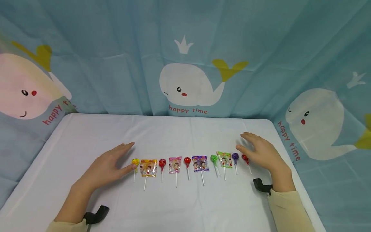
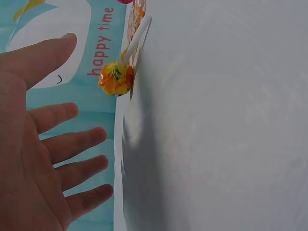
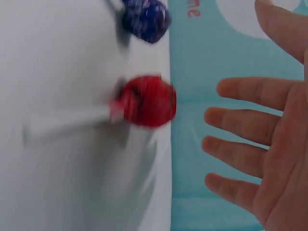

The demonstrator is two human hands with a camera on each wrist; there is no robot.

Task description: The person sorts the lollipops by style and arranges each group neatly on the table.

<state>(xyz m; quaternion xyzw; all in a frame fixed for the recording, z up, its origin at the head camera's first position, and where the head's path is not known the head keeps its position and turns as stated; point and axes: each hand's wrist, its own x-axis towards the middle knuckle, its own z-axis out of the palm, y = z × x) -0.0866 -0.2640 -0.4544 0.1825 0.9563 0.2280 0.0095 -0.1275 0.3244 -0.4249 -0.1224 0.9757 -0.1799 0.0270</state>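
Observation:
A row of lollipops lies on the white table. At its left end is a yellow lollipop (image 1: 135, 161), orange and yellow in the left wrist view; my left hand (image 1: 108, 166) hovers beside it, fingers extended and holding nothing. Rightward come an orange packet lollipop (image 1: 148, 168), a red one (image 1: 162, 163), a pink packet (image 1: 175, 165), another red one (image 1: 187, 160), a purple packet (image 1: 200, 163), a green one (image 1: 214, 158) and a green packet (image 1: 225, 159). Near the right end, a purple lollipop (image 3: 147, 20) and a red lollipop (image 3: 149, 101) lie by my right hand (image 1: 262, 151), its fingers spread and holding nothing.
White cloth covers the table (image 1: 174, 209). Behind it and along both sides hangs a blue curtain (image 1: 116, 80) printed with whales. Black curved pieces sit at the left wrist (image 1: 97, 215) and the right wrist (image 1: 262, 186), by the beige sleeves.

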